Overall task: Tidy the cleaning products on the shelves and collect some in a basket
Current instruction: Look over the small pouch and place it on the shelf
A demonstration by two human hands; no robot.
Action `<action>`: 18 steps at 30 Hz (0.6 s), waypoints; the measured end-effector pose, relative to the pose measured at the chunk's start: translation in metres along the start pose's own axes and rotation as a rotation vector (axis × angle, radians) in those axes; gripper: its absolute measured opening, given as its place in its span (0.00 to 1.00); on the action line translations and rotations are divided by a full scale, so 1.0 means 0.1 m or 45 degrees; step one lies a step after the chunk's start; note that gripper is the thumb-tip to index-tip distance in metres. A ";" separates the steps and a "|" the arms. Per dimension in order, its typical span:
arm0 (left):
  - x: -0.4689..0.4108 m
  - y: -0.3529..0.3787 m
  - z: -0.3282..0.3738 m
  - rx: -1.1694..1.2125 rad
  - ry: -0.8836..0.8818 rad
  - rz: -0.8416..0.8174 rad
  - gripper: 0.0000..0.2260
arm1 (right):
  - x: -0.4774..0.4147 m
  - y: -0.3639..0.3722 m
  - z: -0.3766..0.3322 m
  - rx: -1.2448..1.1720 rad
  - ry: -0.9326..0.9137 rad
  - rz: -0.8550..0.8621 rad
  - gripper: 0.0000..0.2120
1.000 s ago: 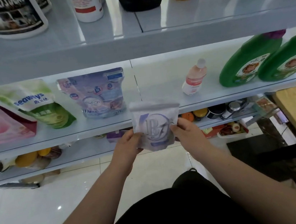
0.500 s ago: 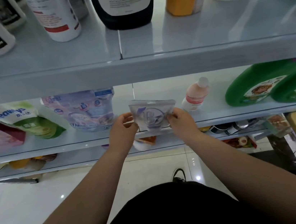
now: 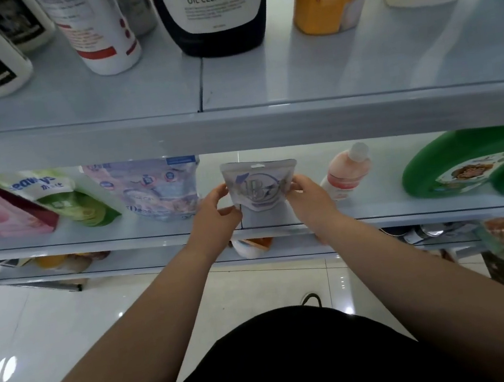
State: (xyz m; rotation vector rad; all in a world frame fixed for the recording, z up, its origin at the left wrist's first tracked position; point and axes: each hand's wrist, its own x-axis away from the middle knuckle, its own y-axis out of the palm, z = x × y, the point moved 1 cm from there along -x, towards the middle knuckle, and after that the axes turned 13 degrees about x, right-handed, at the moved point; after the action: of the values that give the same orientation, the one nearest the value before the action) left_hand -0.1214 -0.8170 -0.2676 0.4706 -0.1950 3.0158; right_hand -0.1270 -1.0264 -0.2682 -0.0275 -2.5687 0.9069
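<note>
Silver-lilac foil pouch [image 3: 259,186] upright at pale middle shelf [image 3: 374,206]: left hand [image 3: 215,216] grip pinches its 9 o'clock edge, right hand [image 3: 309,199] its 3 o'clock. Shelving seems underway; basket unseen.

black bottle [image 3: 214,13]: "KITCHEN OIL CLEANING" is printed on the white label | green-and-white pouch [image 3: 53,197]: "seaways" is printed, partly blurred | small grey pouch [image 3: 259,183]: a large "B" is printed
</note>
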 end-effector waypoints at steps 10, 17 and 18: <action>0.39 -0.18 -0.23 -0.733 0.199 -0.224 0.28 | 0.52 0.09 0.31 0.364 -0.113 -0.019 0.23; 0.77 -0.06 -0.28 -1.003 0.521 -0.477 0.24 | 1.29 0.15 0.44 0.881 -0.270 0.035 0.20; 0.81 -0.02 -0.30 -1.021 0.548 -0.509 0.24 | 1.40 0.14 0.47 0.923 -0.261 0.050 0.20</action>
State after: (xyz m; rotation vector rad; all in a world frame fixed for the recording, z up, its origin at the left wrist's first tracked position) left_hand -0.2070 -0.8060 -0.2707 -0.1914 -1.0546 2.2992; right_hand -0.2751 -1.0224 -0.2573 0.2339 -2.2581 1.8772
